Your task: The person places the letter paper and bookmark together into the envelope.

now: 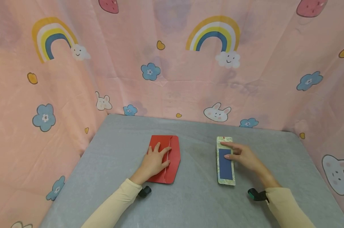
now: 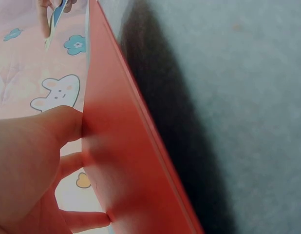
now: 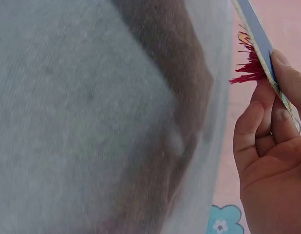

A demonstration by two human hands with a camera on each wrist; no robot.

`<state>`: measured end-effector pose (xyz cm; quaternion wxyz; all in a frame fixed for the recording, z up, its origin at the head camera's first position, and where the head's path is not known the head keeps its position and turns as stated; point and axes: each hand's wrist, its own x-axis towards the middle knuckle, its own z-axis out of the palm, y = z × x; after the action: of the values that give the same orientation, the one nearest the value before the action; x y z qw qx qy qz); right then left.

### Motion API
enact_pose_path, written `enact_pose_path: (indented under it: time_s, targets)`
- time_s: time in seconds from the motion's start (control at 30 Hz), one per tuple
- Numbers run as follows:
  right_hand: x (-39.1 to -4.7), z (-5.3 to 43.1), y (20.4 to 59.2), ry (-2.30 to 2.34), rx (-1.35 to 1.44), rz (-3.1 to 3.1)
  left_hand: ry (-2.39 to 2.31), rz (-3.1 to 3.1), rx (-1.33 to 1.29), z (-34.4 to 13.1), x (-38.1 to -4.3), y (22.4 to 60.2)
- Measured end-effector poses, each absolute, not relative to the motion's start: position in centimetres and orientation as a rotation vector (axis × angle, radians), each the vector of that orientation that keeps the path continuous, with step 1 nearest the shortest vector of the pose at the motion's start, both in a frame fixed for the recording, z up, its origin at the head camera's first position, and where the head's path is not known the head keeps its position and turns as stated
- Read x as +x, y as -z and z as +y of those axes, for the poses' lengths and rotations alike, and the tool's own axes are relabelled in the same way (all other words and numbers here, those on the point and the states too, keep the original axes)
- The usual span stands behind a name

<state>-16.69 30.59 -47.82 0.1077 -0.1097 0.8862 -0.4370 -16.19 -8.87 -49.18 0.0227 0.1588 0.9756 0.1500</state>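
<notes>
A red paper envelope (image 1: 174, 158) with a flap on its right side lies on the grey table. My left hand (image 1: 154, 161) rests over it with spread fingers, and the fingertips touch its face in the left wrist view. Farther right, my right hand (image 1: 246, 161) pinches a long bookmark (image 1: 225, 171) between thumb and fingers. The bookmark has a dark blue panel in a pale green patterned border. In the right wrist view it is raised above the table, and a dark red tassel (image 3: 250, 70) shows behind it.
The grey table (image 1: 194, 202) fills the space around and between both hands. A pink curtain (image 1: 172, 91) printed with rainbows, flowers and rabbits hangs along its back and sides. Small dark wrist cameras sit below the left cuff (image 1: 145, 191) and beside the right cuff (image 1: 280, 196).
</notes>
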Motion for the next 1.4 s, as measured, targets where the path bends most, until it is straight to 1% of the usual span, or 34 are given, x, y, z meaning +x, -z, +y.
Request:
enact_pose_path:
  time_s: [0.27, 0.63, 1.4]
  targets:
    - [-16.8, 29.6, 47.9, 1.364, -0.356, 2.561, -0.462, 3.018, 0.494, -8.9, -16.2, 49.2]
    - [-17.4, 27.5, 47.8, 1.356, -0.288, 2.605, -0.467, 3.019, 0.491, -8.9, -16.2, 49.2]
    - [-18.0, 23.5, 48.2, 1.476, -0.306, 2.566, -0.46, 3.031, 0.506, -8.9, -16.1, 49.1]
